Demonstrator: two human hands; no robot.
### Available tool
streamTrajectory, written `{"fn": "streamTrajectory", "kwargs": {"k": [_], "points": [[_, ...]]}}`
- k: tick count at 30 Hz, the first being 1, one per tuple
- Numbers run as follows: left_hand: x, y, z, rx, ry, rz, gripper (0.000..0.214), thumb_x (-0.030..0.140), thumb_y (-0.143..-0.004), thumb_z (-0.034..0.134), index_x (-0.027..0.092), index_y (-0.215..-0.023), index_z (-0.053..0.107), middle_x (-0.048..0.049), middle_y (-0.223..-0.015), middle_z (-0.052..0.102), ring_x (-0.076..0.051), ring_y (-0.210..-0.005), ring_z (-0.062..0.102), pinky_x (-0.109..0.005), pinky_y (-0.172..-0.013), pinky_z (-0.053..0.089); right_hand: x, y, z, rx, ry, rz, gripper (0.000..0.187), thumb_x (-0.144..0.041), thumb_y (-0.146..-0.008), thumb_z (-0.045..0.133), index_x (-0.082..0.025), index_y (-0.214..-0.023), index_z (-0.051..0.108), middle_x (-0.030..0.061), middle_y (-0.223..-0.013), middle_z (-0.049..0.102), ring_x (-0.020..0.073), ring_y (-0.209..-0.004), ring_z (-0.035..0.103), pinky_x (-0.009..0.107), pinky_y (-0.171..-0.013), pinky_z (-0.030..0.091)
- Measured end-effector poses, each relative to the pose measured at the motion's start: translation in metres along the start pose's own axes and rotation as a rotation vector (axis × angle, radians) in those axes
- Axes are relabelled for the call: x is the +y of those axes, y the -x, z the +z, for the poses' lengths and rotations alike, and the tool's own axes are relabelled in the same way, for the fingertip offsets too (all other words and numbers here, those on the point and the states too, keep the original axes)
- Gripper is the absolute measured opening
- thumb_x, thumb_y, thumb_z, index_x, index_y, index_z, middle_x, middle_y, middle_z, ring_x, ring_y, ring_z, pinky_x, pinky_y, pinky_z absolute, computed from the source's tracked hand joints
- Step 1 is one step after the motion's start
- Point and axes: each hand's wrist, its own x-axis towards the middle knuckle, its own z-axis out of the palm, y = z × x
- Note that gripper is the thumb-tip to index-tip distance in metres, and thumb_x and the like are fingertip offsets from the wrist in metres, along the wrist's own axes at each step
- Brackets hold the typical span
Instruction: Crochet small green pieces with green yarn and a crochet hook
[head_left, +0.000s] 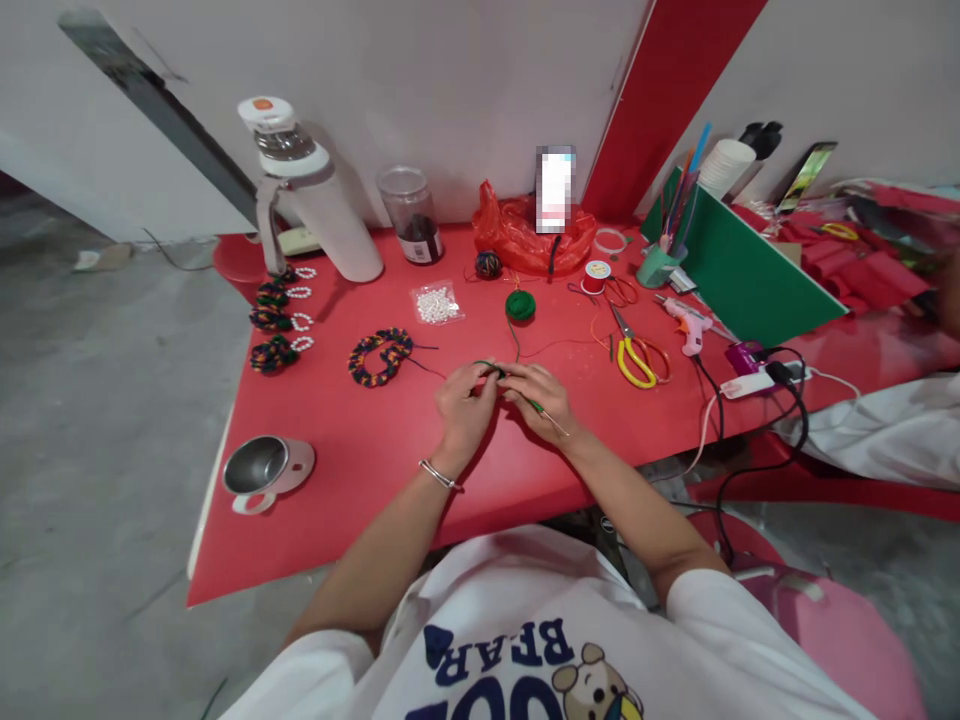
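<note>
My left hand point(465, 405) and my right hand point(538, 398) meet over the middle of the red table point(360, 470). The left fingers pinch a small bit of green yarn work point(491, 369). The right fingers are closed round a thin crochet hook point(546, 414) whose shaft sticks out toward me. A green strand runs back from the work to a green yarn ball point(520, 305). A silver bracelet sits on my left wrist.
A multicoloured crocheted ring point(380, 356) lies to the left, more rings with pearl loops point(279, 320) beyond. Yellow-handled scissors point(635, 358), a pink glue gun point(688, 324), a bead bag point(436, 304), a white flask point(315, 200), a jar point(411, 215) and a metal cup point(259, 467) stand around.
</note>
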Motion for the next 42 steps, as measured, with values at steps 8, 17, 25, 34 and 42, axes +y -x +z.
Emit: {"fn": "streamTrajectory", "kwargs": {"k": [8, 17, 25, 34, 42], "points": [[0.004, -0.005, 0.006, -0.006, 0.23, -0.218, 0.009, 0.024, -0.073, 0.07, 0.02, -0.079, 0.074, 0.0002, -0.074, 0.072, -0.015, -0.074, 0.066, -0.026, -0.075, 0.052, 0.006, 0.004, 0.002, -0.006, 0.056, -0.016, 0.027, -0.038, -0.105, 0.054, -0.028, -0.116, 0.076, 0.012, -0.128, 0.075, 0.0235, -0.112, 0.07, 0.046, -0.098, 0.057], [0.008, -0.009, 0.004, -0.037, 0.703, -0.49, 0.051, 0.033, -0.055, 0.089, 0.016, -0.101, 0.073, -0.0009, -0.077, 0.074, -0.012, -0.065, 0.065, -0.024, -0.061, 0.052, 0.008, 0.006, 0.002, 0.063, 0.043, -0.037, 0.025, -0.042, -0.102, 0.059, -0.035, -0.119, 0.076, 0.0075, -0.127, 0.072, 0.0218, -0.112, 0.068, 0.041, -0.095, 0.059], [0.012, -0.018, -0.011, -0.252, 0.84, -0.711, 0.049, 0.028, -0.043, 0.096, 0.015, -0.085, 0.075, 0.0015, -0.063, 0.067, -0.004, -0.042, 0.045, -0.015, -0.036, 0.017, 0.006, 0.007, -0.002, 0.111, 0.081, -0.16, 0.022, -0.037, -0.098, 0.067, -0.04, -0.118, 0.076, 0.005, -0.119, 0.074, 0.021, -0.101, 0.069, 0.039, -0.083, 0.06], [0.003, -0.025, -0.029, -0.424, 0.851, -0.747, 0.048, 0.026, -0.044, 0.1, 0.016, -0.085, 0.078, 0.0, -0.062, 0.068, -0.004, -0.042, 0.045, -0.016, -0.036, 0.016, 0.001, -0.001, -0.011, 0.048, -0.13, -0.144, 0.026, -0.04, -0.1, 0.063, -0.036, -0.123, 0.076, 0.0069, -0.117, 0.078, 0.0223, -0.103, 0.072, 0.045, -0.09, 0.058], [0.001, -0.022, -0.022, -0.444, 0.878, -0.762, 0.051, 0.029, -0.048, 0.101, 0.015, -0.092, 0.078, -0.0009, -0.066, 0.069, -0.005, -0.044, 0.048, -0.016, -0.036, 0.017, -0.005, 0.003, -0.016, 0.044, -0.173, -0.051, 0.025, -0.043, -0.101, 0.062, -0.033, -0.116, 0.079, 0.0078, -0.115, 0.078, 0.0223, -0.103, 0.073, 0.044, -0.09, 0.06]]}}
